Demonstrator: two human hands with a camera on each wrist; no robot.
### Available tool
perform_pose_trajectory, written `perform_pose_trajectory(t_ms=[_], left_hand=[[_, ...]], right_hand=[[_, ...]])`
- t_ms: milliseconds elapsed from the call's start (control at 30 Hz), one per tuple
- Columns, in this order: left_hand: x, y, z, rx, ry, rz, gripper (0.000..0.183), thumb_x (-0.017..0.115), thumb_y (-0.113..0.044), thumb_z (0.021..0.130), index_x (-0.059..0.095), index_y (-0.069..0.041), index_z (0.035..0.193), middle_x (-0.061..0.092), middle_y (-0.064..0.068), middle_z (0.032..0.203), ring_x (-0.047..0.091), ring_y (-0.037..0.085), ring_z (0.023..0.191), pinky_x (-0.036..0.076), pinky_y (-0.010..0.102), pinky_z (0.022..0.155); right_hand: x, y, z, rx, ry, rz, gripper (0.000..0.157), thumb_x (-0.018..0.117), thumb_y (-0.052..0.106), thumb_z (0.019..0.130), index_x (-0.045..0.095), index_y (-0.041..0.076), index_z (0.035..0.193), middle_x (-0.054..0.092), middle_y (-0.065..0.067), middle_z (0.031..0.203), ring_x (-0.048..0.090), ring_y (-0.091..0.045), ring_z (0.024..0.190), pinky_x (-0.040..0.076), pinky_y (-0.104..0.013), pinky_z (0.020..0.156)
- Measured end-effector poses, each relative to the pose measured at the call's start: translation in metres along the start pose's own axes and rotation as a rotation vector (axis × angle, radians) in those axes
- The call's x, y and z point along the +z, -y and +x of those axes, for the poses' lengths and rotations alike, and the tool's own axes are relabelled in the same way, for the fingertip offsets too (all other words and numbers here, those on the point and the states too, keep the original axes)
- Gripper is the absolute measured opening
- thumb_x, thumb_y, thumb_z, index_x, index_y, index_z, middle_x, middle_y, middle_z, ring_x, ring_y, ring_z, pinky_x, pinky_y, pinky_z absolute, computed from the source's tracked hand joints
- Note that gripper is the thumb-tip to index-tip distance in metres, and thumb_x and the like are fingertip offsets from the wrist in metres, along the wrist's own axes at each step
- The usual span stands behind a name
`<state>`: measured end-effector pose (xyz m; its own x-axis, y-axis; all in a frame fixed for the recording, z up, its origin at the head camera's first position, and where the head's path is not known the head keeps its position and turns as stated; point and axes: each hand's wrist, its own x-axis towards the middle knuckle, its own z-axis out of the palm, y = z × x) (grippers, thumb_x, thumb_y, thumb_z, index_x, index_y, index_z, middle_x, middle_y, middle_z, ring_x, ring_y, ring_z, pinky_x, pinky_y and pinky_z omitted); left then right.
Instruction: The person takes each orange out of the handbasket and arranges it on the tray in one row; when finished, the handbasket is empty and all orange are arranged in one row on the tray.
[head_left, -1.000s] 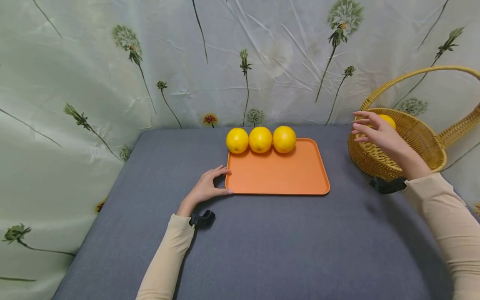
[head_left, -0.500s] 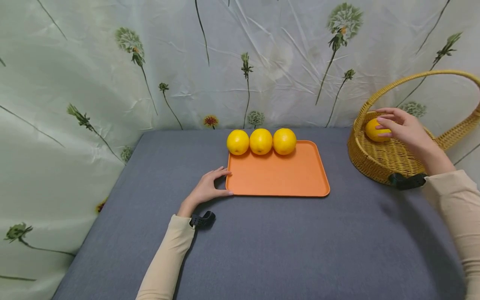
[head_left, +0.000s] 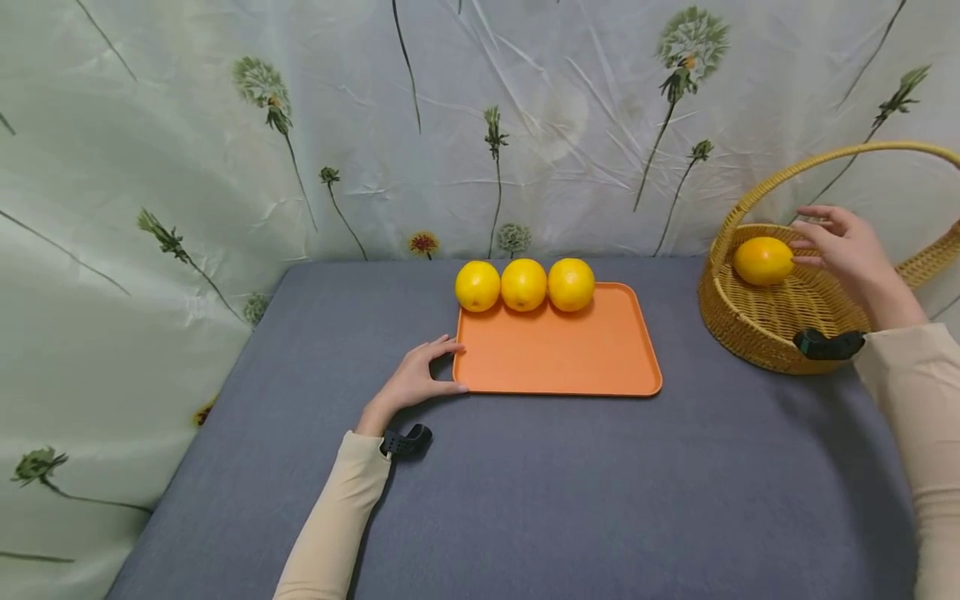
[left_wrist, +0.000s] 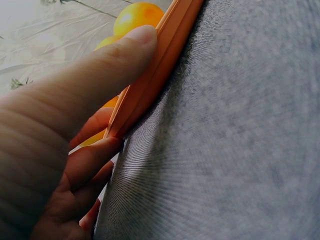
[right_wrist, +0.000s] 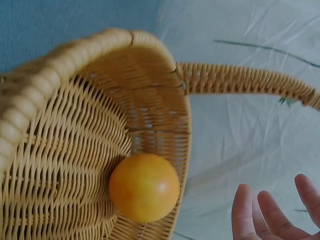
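Observation:
My left hand [head_left: 408, 379] holds the near left corner of an orange plastic tray [head_left: 562, 358], thumb on one side and fingers on the other. Along the tray's far edge three yellow-orange oranges sit in a row: a left one [head_left: 477, 286], a middle one [head_left: 524, 285] and a right one [head_left: 572, 284]. Another orange [right_wrist: 144, 187] lies in the wicker basket [head_left: 742, 329] against its wall. Over the basket, just right of that orange, my right hand [head_left: 847, 254] is raised with fingers loosely spread and holding nothing; the right wrist view shows its fingertips apart from the fruit.
A tall arched handle [head_left: 847, 150] rises over the basket at the right. Behind the grey-covered table [head_left: 562, 492] hangs a pale curtain [head_left: 420, 167] with dandelion prints. The basket stands near the table's far right, apart from the tray.
My right hand reached to the orange in the basket, touched or nearly touched it, then drew back to the right. That orange now lies fully visible. My left hand stays at the tray.

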<state>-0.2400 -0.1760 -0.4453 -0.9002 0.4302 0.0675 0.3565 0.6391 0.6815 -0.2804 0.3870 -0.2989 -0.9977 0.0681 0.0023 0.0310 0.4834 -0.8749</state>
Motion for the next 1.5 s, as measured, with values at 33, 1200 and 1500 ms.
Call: perform_pose_trajectory(t_ms=[33,1200,1500], left_hand=[[0.0,0.0,0.0,0.002,-0.001,-0.002,0.066,0.08,-0.033,0.072,0.056,-0.015,0.131,0.042,0.013,0.147,0.031,0.032,0.142,0.026,0.056,0.114],[-0.001,0.001,-0.003,0.028,-0.028,0.014,0.066,0.081,-0.03,0.071,0.057,-0.014,0.13,0.047,0.012,0.144,0.034,0.032,0.14,0.025,0.056,0.114],[0.002,-0.001,-0.002,0.019,-0.017,0.014,0.066,0.081,-0.031,0.072,0.056,-0.014,0.13,0.045,0.012,0.145,0.034,0.03,0.141,0.025,0.056,0.114]], right_hand=[[-0.001,-0.001,0.001,0.004,-0.006,0.001,0.032,0.043,0.039,0.096,0.036,0.035,0.128,0.04,0.021,0.106,0.05,0.013,0.08,0.049,-0.006,0.064],[0.001,-0.045,0.042,0.051,-0.081,-0.406,0.068,0.036,0.038,0.096,0.017,-0.002,0.147,0.019,-0.043,0.144,0.028,-0.06,0.124,0.042,-0.051,0.075],[0.0,-0.051,0.045,0.058,-0.068,-0.441,0.066,0.034,0.035,0.097,0.013,-0.003,0.148,0.01,-0.039,0.148,0.016,-0.06,0.132,0.026,-0.069,0.099]])
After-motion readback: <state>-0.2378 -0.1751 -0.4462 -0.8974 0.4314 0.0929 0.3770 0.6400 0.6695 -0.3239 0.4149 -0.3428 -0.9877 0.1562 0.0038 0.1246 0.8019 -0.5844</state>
